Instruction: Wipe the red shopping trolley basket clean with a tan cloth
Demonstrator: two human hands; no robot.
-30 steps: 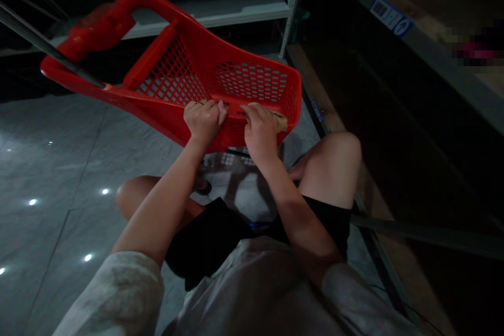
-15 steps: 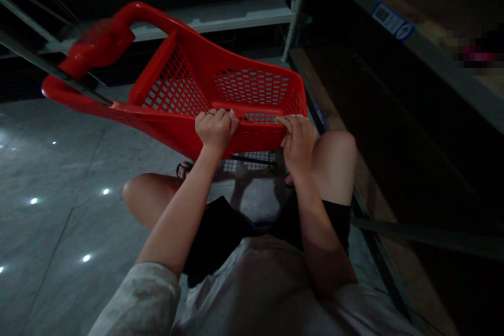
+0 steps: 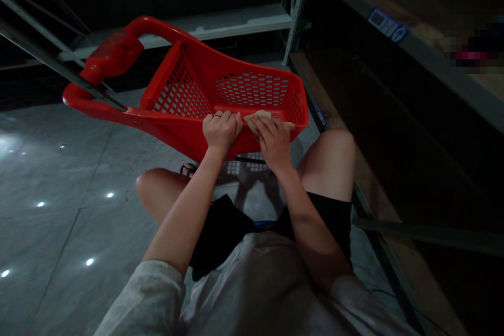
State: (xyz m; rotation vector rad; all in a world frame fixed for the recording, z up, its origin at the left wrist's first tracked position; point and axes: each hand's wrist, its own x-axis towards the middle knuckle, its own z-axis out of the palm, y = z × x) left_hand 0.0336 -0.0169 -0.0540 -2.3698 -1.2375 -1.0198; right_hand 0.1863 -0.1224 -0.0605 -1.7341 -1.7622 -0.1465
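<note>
Both hands are up at the near rim of the red basket [image 3: 220, 89], close together. The left hand [image 3: 221, 131] is curled shut over the rim, fingers hooked inside, gripping the plastic. The right hand [image 3: 272, 139] lies flatter beside it, fingers pressing a small pale cloth or pad [image 3: 264, 115] against the top of the rim; whether that hand pinches it or only presses it I cannot tell in this dim light.

The basket is held tilted in the air in front of the squatting person's knees, its open mouth turned toward them, its perforated walls showing, and its thick handle [image 3: 118, 50] pointing up and away to the left. It rests on nothing I can see except the hands.

To my eye this is a wiping step: one hand steadies the basket while the other rubs along its edge. A next stroke would call for the left grip to stay firm so the basket does not swing, and for the cloth to be kept flat on the narrow rim as it slides toward the right corner.

Beneath them is a glossy grey floor [image 3: 59, 210] with spots of reflected light. Metal shelving [image 3: 236, 18] runs behind the basket, and a shelf with a barcode label [image 3: 388, 25] stands at the right.
</note>
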